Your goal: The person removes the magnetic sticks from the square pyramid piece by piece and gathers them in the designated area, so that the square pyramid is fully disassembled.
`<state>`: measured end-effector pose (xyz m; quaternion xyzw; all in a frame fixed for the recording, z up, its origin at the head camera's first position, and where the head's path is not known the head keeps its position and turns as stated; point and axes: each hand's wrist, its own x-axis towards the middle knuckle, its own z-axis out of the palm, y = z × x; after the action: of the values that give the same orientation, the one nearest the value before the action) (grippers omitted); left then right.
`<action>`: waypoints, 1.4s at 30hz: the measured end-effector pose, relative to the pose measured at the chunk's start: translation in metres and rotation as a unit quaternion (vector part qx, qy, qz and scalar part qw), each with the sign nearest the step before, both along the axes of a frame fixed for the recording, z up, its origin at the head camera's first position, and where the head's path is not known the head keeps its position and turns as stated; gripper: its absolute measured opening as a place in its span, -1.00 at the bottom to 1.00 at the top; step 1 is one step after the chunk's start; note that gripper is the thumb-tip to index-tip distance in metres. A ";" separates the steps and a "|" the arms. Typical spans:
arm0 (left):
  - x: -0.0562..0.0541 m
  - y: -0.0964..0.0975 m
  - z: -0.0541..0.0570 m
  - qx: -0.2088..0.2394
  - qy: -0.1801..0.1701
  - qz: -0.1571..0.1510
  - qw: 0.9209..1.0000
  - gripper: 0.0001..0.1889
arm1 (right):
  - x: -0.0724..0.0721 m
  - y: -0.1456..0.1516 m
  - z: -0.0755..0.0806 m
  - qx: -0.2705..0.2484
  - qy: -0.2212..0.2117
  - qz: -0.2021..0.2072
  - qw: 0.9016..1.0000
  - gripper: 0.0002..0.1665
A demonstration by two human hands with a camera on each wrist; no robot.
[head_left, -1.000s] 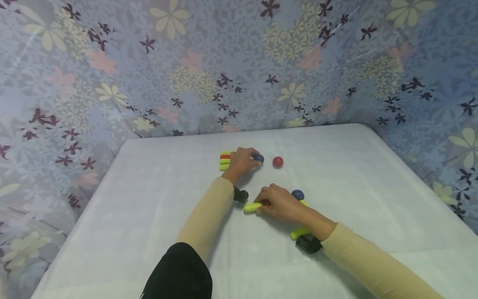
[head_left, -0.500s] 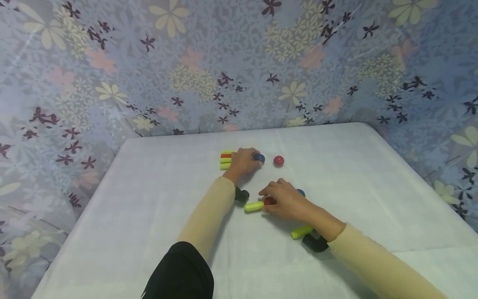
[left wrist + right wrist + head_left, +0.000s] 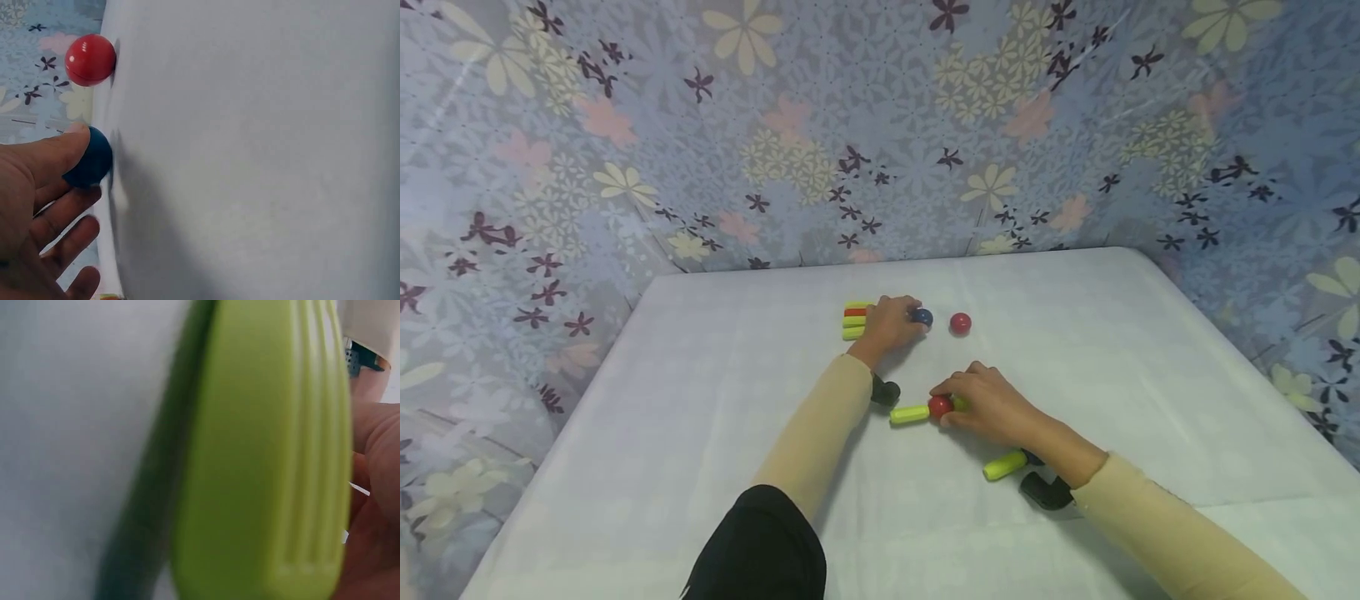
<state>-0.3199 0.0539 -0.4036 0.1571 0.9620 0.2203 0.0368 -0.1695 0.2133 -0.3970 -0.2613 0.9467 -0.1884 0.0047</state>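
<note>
My left hand (image 3: 891, 323) pinches a blue ball (image 3: 95, 159) between thumb and fingertips at the back of the table. Beyond it lies a glossy red ball (image 3: 960, 324). Several yellow-green sticks (image 3: 853, 322), one with a red stripe beside it, show left of this hand. My right hand (image 3: 988, 406) hovers lower, its thumb and fingers parted around the near end of a stick (image 3: 961, 404). Just left of these fingers, a second red ball (image 3: 940, 407) meets another yellow-green stick (image 3: 909, 414). Beneath the right wrist lies one more stick (image 3: 1004, 465), large and blurred in the right wrist view.
A white cloth covers the table (image 3: 700, 417), whose far edge meets a flowered wall covering (image 3: 880, 125). Dark wrist cameras hang under the left wrist (image 3: 886, 392) and under the right (image 3: 1047, 492). A dark rounded piece (image 3: 1033, 457) touches the lower stick's end.
My right hand has slid right, off the left stick and red ball, uncovering that ball. The blue ball behind it is now hidden. My left hand stays nearly still.
</note>
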 end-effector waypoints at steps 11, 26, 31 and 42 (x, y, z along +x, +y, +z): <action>0.057 -0.039 0.032 0.119 0.066 -0.049 0.990 -0.69 | 0.000 0.002 -0.003 -0.017 0.000 -0.006 1.000 -0.55; 0.128 -0.074 -0.011 0.120 -0.066 -0.094 0.986 -0.59 | -0.004 0.001 -0.003 -0.022 -0.015 -0.018 0.999 -0.53; 0.130 -0.071 -0.012 0.128 -0.051 -0.088 0.987 -0.64 | -0.004 0.000 -0.002 -0.026 -0.014 -0.016 0.999 -0.53; 0.130 -0.069 -0.012 0.128 -0.031 -0.078 0.988 -0.76 | -0.004 -0.002 0.000 -0.023 -0.023 -0.024 0.999 -0.54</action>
<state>-0.1895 -0.0147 -0.4160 0.2286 0.9090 0.3426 0.0635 -0.1732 0.2110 -0.3973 -0.2345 0.9477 -0.2158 0.0166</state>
